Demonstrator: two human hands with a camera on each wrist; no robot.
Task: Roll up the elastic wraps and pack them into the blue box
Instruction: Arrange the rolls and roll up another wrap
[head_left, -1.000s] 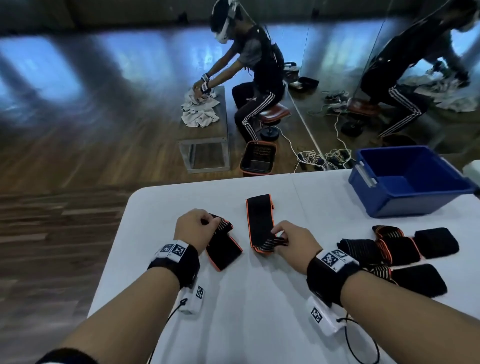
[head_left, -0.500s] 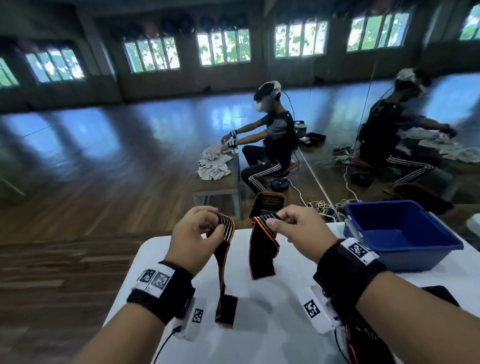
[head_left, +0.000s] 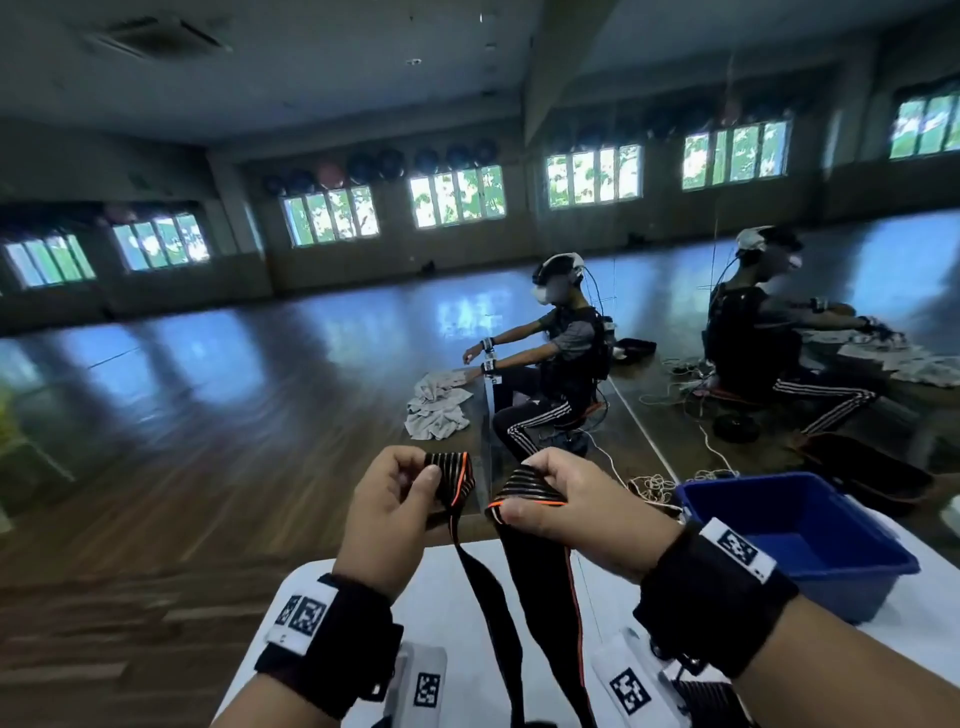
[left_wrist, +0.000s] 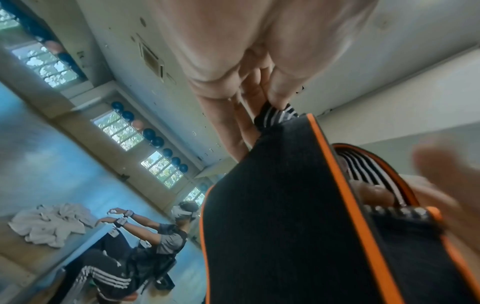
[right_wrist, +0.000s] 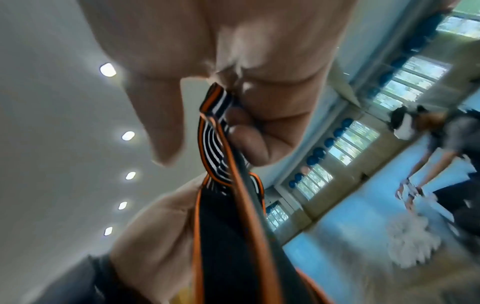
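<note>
No readable text, brand or number showed anywhere. The white tags on the black wristbands (head_left: 332, 644) behind each hand bore only black-and-white square marker patterns.

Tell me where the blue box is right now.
In the head view the blue box sits on the white table at the right, just beyond the right hand, which grips a black elastic wrap.

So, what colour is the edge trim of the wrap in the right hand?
Orange, along both edges of the black wrap the right hand pinches; the right wrist view shows it best.

blue box (head_left: 852, 582) open-topped right of hands, wrap (head_left: 545, 597) dangling between
</note>
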